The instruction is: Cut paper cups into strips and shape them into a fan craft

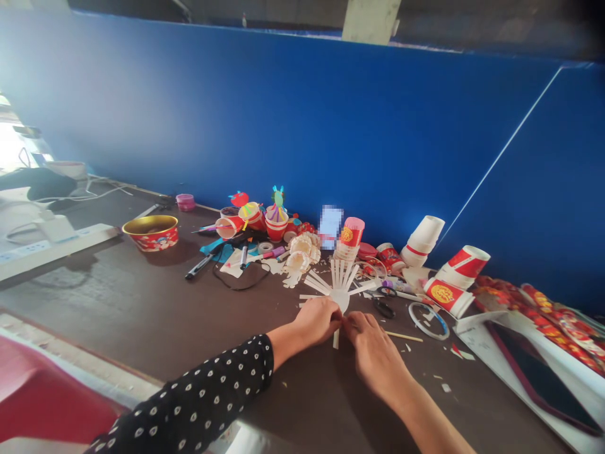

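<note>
A white paper cup cut into strips (339, 299) lies spread out like a flower, its strips fanning around a round base. At its near left edge, my left hand (316, 320) is closed in a pinch on the strips. From the right, my right hand (377, 348) meets it with fingers pinched at the near strips; the fingers cover the exact spot they grip. One strip points toward me between the hands. Black-handled scissors (384, 306) lie just beyond my right hand, and a thin wooden stick (404, 337) is beside it.
Stacked paper cups (448, 297) lean at the right, near a tablet (543, 378). Behind are a red cup stack (350, 236), decorated cups (276, 224) and crumpled cut paper (301, 253). A gold-lined bowl (151, 238) and a power strip (57, 251) are at left. Scraps (445, 388) litter the table.
</note>
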Tool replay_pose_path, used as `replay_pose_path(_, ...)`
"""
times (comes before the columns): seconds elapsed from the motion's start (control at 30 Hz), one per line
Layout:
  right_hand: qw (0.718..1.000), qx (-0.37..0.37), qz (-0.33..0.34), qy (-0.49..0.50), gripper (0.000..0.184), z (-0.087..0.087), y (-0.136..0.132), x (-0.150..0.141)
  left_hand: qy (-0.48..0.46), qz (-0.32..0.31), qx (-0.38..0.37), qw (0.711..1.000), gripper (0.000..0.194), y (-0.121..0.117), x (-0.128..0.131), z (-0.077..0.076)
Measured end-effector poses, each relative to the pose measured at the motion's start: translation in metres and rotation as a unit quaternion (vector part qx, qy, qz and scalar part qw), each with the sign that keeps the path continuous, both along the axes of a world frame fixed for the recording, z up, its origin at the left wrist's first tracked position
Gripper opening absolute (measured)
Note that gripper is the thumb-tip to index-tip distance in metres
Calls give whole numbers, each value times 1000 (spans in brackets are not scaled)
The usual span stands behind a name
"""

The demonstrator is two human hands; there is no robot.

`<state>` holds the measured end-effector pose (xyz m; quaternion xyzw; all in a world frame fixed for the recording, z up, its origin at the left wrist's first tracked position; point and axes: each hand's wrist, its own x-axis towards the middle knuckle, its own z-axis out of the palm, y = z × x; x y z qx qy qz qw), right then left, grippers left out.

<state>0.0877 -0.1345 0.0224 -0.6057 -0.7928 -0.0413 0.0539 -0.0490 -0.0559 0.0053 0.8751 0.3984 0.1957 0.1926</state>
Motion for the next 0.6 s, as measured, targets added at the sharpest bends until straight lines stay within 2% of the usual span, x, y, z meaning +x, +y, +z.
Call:
replay_pose_path(0.13,1000,-6,7,12,42,-5,3,4,13,13,-2,1000,20,0,2,1)
replay_pose_path(0.3,997,-5,15,76,53,-10,7,14,11,15,4,1000,21,1,3,-2)
replay_pose_path(0.43,997,-6,39,67,47,-7,5,13,10,12,8,1000,20,3,4,-4)
replay_pose_path(0.6,999,-3,34,33,43,-5,4,8,9,15,7,1000,18,2,3,-2)
